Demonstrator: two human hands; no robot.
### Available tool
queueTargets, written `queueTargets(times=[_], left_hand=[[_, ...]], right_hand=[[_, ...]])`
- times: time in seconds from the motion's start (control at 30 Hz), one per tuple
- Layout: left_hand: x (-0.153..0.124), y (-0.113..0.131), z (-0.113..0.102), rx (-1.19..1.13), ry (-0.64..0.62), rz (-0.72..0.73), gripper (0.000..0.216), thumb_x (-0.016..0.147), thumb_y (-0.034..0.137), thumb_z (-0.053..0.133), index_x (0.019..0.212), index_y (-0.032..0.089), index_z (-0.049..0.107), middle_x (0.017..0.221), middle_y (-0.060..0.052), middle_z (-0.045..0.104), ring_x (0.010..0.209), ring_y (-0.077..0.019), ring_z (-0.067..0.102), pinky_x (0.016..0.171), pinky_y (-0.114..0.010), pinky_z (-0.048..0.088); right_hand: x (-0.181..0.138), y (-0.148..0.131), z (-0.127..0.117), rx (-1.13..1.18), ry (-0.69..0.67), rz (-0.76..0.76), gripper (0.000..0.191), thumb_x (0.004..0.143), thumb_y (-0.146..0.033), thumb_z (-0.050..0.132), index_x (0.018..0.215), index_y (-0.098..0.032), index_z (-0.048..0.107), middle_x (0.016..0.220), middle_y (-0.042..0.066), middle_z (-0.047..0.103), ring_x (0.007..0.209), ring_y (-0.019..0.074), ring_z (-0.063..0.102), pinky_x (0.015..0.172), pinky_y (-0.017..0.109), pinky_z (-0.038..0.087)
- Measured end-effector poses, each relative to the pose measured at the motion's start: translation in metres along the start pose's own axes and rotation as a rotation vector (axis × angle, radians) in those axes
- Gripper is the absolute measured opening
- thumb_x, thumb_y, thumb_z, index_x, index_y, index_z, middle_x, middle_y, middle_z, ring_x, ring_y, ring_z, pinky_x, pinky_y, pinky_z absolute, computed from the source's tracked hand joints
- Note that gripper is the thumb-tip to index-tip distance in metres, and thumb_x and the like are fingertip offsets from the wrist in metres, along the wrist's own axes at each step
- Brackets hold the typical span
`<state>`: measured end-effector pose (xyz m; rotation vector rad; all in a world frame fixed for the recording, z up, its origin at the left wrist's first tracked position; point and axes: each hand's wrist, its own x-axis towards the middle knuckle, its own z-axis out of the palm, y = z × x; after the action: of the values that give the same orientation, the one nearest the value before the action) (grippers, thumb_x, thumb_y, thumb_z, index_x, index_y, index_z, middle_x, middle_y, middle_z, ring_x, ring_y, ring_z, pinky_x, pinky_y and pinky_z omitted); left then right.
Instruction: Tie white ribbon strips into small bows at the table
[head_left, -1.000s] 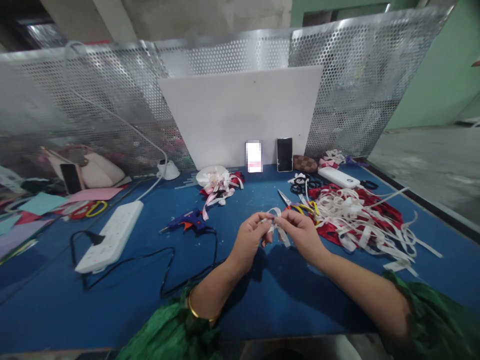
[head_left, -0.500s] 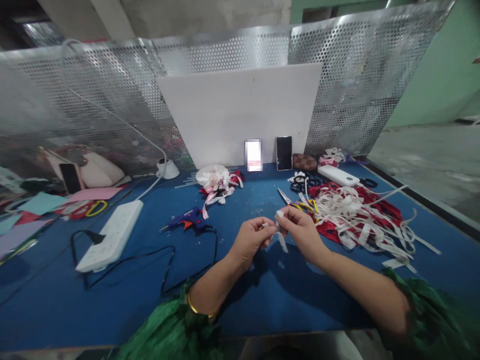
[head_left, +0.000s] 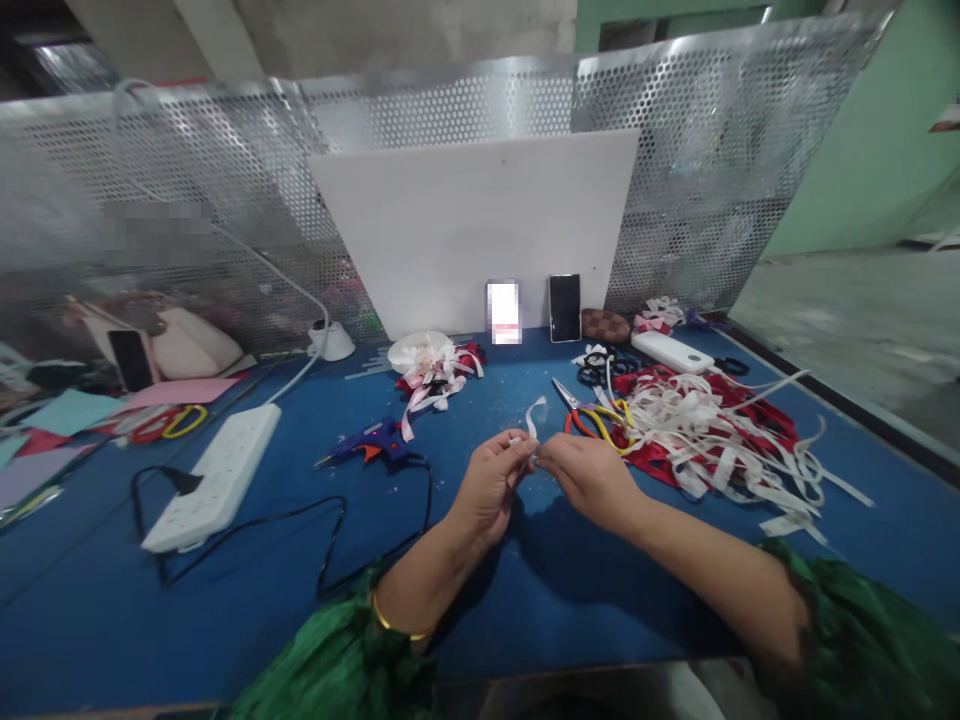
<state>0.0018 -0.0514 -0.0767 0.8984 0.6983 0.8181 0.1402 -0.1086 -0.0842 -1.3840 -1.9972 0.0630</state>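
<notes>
Over the blue table (head_left: 247, 620), just left of the scissors (head_left: 579, 407), the left hand (head_left: 486, 482) pinched a white ribbon (head_left: 530, 421); whether the right hand (head_left: 596, 480), fingertips beside it, gripped it too could not be told.

Behind the grip, on its left side, we note a dark green left sleeve (head_left: 330, 665). The cloth is loose and creased, with a slight sheen, and ends in a puckered edge. At that edge, toward the grip, we locate a thin, smooth, gold-coloured bangle (head_left: 387, 623) curved around the left forearm (head_left: 431, 565). Behind the grip, on its right side, we note a right sleeve (head_left: 847, 620) in matching green, likewise full and wrinkled. Its edge sits farther from the grip, along the bare right forearm (head_left: 712, 555).
</notes>
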Motion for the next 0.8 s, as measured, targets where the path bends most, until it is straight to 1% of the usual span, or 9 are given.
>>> queueTargets(times=[0.17,0.33,0.4,0.47,0.53,0.6,0.67,0.73,0.8], left_hand=[[-0.001,0.001,-0.002,-0.091,-0.03,-0.104,0.025,0.058,0.023,0.076,0.06,0.014,0.052,0.042,0.01,0.034,0.038,-0.0017,0.026,0.046,-0.016,0.033],[0.004,0.001,-0.003,-0.004,-0.001,-0.082,0.026,0.058,0.026,0.077,0.066,0.014,0.055,0.044,0.009,0.038,0.041,-0.0028,0.033,0.05,-0.016,0.036],[0.006,0.0,-0.004,0.013,0.03,-0.055,0.027,0.058,0.029,0.077,0.069,0.014,0.057,0.043,0.01,0.038,0.04,-0.0029,0.032,0.052,-0.017,0.036],[0.006,-0.002,-0.004,0.01,0.055,-0.057,0.028,0.06,0.032,0.076,0.069,0.015,0.056,0.04,0.011,0.034,0.038,-0.0031,0.03,0.051,-0.017,0.036],[0.006,-0.004,-0.005,0.01,0.055,-0.073,0.028,0.061,0.033,0.075,0.069,0.016,0.056,0.039,0.011,0.032,0.037,-0.0028,0.028,0.051,-0.017,0.036],[0.005,-0.005,-0.004,0.011,0.039,-0.093,0.027,0.062,0.033,0.075,0.071,0.016,0.056,0.039,0.011,0.032,0.036,-0.0024,0.026,0.052,-0.017,0.036],[0.003,-0.006,-0.004,0.004,0.038,-0.119,0.027,0.062,0.033,0.075,0.072,0.016,0.056,0.039,0.012,0.031,0.036,-0.0023,0.026,0.052,-0.017,0.036],[0.002,-0.006,-0.003,-0.009,0.048,-0.134,0.028,0.062,0.033,0.075,0.073,0.016,0.057,0.039,0.012,0.031,0.037,-0.0025,0.028,0.054,-0.018,0.037],[0.002,-0.005,-0.003,-0.022,0.053,-0.132,0.026,0.063,0.032,0.074,0.074,0.015,0.057,0.04,0.012,0.031,0.038,-0.0026,0.029,0.056,-0.018,0.038]], right_hand=[[-0.002,0.001,0.002,-0.355,-0.059,-0.289,0.025,0.089,-0.011,0.035,0.075,-0.016,0.056,0.068,0.004,0.055,0.059,0.0144,0.041,0.059,0.03,0.027],[0.0,0.002,-0.001,-0.315,-0.087,-0.19,0.022,0.09,-0.019,0.04,0.079,-0.017,0.059,0.069,0.003,0.057,0.061,0.013,0.046,0.059,0.028,0.028],[0.002,0.004,-0.004,-0.187,-0.089,-0.105,0.023,0.091,-0.027,0.042,0.08,-0.018,0.06,0.072,0.003,0.059,0.065,0.0134,0.051,0.061,0.027,0.031],[0.006,0.011,-0.008,0.009,-0.012,0.043,0.025,0.091,-0.035,0.044,0.086,-0.02,0.063,0.077,0.004,0.062,0.07,0.0146,0.054,0.062,0.026,0.035],[0.014,0.025,-0.017,0.262,0.205,0.281,0.03,0.089,-0.044,0.043,0.098,-0.022,0.061,0.075,0.003,0.061,0.064,0.0144,0.053,0.057,0.026,0.037],[0.022,0.04,-0.032,0.566,0.523,0.562,0.043,0.087,-0.055,0.039,0.108,-0.022,0.056,0.062,-0.001,0.05,0.047,0.0116,0.04,0.045,0.025,0.031],[0.027,0.049,-0.055,0.882,0.732,0.71,0.051,0.086,-0.062,0.031,0.105,-0.021,0.055,0.055,-0.005,0.037,0.04,0.0088,0.026,0.041,0.024,0.027],[0.024,0.044,-0.079,1.069,0.664,0.687,0.053,0.087,-0.063,0.027,0.099,-0.021,0.058,0.053,-0.006,0.029,0.039,0.008,0.019,0.042,0.024,0.03],[0.014,0.028,-0.096,1.002,0.62,0.612,0.054,0.089,-0.061,0.023,0.102,-0.024,0.059,0.055,-0.004,0.033,0.041,0.0089,0.023,0.042,0.025,0.032]])
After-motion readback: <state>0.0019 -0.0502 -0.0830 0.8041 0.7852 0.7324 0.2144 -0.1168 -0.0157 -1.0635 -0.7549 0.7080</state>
